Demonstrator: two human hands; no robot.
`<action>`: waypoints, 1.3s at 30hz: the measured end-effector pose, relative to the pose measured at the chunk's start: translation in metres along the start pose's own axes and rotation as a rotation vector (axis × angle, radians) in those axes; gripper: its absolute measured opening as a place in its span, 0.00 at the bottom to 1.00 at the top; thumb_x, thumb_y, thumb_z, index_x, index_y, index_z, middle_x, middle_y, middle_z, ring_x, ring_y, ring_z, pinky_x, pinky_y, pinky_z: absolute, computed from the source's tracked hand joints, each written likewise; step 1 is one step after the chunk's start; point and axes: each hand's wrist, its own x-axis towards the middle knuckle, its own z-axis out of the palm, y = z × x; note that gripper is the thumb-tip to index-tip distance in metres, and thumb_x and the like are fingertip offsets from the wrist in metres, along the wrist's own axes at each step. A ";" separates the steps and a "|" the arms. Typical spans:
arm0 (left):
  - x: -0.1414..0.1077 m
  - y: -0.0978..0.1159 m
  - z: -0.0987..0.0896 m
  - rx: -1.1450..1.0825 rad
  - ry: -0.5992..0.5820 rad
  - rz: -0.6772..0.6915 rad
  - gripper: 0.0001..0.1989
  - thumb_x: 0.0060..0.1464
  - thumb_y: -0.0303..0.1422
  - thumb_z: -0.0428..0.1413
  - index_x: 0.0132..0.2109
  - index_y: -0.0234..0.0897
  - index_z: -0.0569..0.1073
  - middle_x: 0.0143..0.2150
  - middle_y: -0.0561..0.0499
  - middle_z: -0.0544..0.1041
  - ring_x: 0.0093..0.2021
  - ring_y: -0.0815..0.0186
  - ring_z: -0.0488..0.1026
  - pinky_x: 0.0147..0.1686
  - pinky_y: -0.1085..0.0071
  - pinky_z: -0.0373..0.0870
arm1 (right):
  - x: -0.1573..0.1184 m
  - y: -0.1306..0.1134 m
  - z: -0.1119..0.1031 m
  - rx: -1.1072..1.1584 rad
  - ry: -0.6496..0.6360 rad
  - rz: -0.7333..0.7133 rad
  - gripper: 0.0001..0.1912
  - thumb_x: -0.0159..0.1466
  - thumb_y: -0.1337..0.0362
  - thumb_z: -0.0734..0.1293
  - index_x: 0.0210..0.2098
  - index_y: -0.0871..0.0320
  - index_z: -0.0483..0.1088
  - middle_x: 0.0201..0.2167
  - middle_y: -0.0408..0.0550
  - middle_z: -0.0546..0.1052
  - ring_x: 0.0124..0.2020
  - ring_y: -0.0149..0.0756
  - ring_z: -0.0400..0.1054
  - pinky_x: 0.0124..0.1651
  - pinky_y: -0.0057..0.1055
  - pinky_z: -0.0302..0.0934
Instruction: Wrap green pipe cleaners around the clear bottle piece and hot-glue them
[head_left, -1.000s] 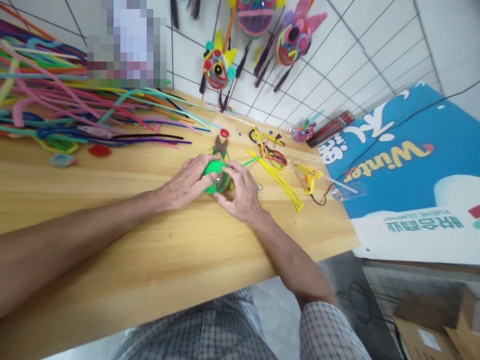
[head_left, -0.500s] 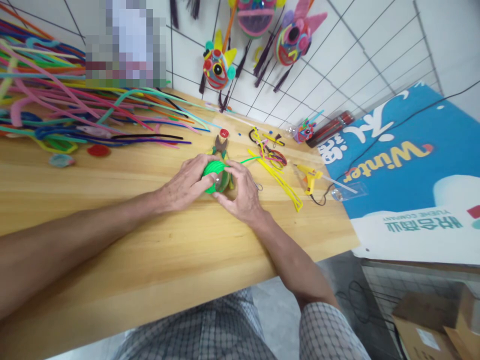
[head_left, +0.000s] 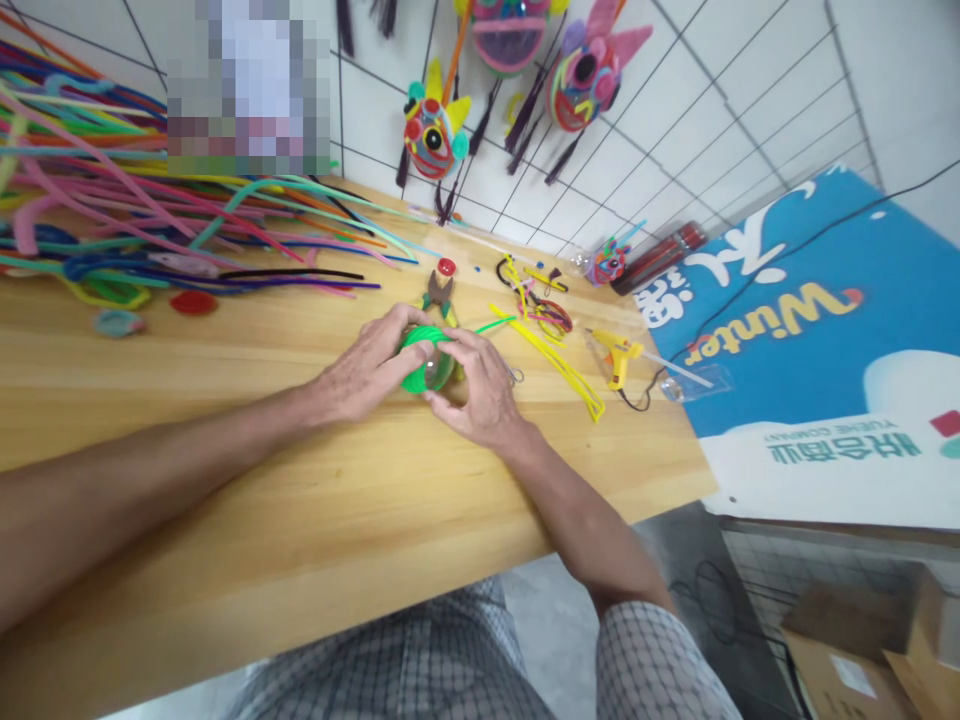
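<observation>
Between both hands is a clear round ball [head_left: 438, 374], with green pipe cleaner [head_left: 421, 335] wound over its upper left part. My left hand [head_left: 373, 362] grips the ball from the left, its thumb pressed on the green coils. On the right side, my right hand [head_left: 484, 388] is curled round the ball, fingers at its top and thumb below. A free end of the green strand [head_left: 495, 325] sticks out to the right behind my right fingers. Just beyond the ball lie pliers [head_left: 439, 290], their handles partly hidden by the hands and ball.
Many coloured pipe cleaners [head_left: 247, 215] lie at the back left. Yellow pipe cleaners [head_left: 559, 362] and a yellow glue gun [head_left: 619, 362] are to the right. Red caps [head_left: 193, 302] rest on the wooden table [head_left: 330, 520]. Decorated lanterns [head_left: 435, 138] hang at the tiled wall.
My left thumb has shifted up slightly over the green coils. The free end of the green strand sits a little lower and further left. Both hands stay on the ball.
</observation>
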 end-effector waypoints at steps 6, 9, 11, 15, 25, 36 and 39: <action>0.005 0.002 -0.002 -0.137 0.040 -0.042 0.16 0.66 0.47 0.49 0.46 0.40 0.68 0.41 0.51 0.75 0.43 0.60 0.73 0.45 0.63 0.72 | 0.001 -0.001 0.000 -0.005 -0.019 -0.051 0.30 0.67 0.62 0.70 0.66 0.54 0.60 0.64 0.60 0.72 0.68 0.50 0.67 0.68 0.54 0.66; 0.005 0.003 -0.003 -0.146 0.050 -0.049 0.18 0.68 0.50 0.46 0.44 0.40 0.68 0.40 0.51 0.74 0.42 0.61 0.72 0.45 0.64 0.71 | 0.002 0.000 0.000 -0.002 -0.033 -0.036 0.31 0.67 0.62 0.70 0.66 0.54 0.60 0.65 0.60 0.72 0.68 0.51 0.67 0.68 0.55 0.65; 0.003 0.002 -0.004 -0.144 0.041 -0.041 0.19 0.69 0.50 0.45 0.45 0.40 0.68 0.41 0.51 0.74 0.43 0.61 0.72 0.46 0.63 0.72 | 0.001 0.001 0.000 -0.001 -0.019 -0.047 0.30 0.67 0.61 0.70 0.66 0.54 0.60 0.64 0.61 0.73 0.68 0.51 0.67 0.68 0.54 0.66; 0.000 -0.003 -0.004 -0.078 -0.005 0.034 0.19 0.67 0.48 0.46 0.54 0.40 0.67 0.49 0.47 0.75 0.50 0.57 0.74 0.53 0.59 0.72 | 0.001 0.002 0.000 0.003 -0.029 -0.027 0.31 0.67 0.61 0.70 0.67 0.53 0.59 0.65 0.60 0.72 0.68 0.50 0.67 0.68 0.54 0.65; 0.002 -0.007 0.000 0.093 -0.103 0.141 0.27 0.59 0.41 0.54 0.62 0.35 0.62 0.60 0.36 0.72 0.62 0.46 0.71 0.64 0.47 0.67 | -0.003 0.004 0.001 0.013 0.031 -0.024 0.34 0.66 0.64 0.70 0.68 0.52 0.57 0.64 0.60 0.72 0.67 0.50 0.67 0.66 0.54 0.67; 0.002 -0.014 0.002 0.108 -0.109 0.242 0.25 0.61 0.38 0.54 0.62 0.34 0.61 0.62 0.33 0.71 0.63 0.46 0.70 0.64 0.45 0.66 | -0.004 0.003 -0.003 -0.007 -0.008 -0.006 0.34 0.65 0.65 0.70 0.68 0.48 0.57 0.65 0.59 0.70 0.66 0.53 0.68 0.65 0.56 0.67; 0.002 -0.013 0.002 0.099 -0.118 0.266 0.25 0.61 0.37 0.53 0.62 0.33 0.61 0.62 0.33 0.71 0.63 0.46 0.70 0.64 0.45 0.65 | -0.004 0.002 -0.004 0.004 0.011 -0.006 0.34 0.65 0.65 0.71 0.68 0.49 0.58 0.65 0.59 0.71 0.65 0.52 0.69 0.64 0.55 0.68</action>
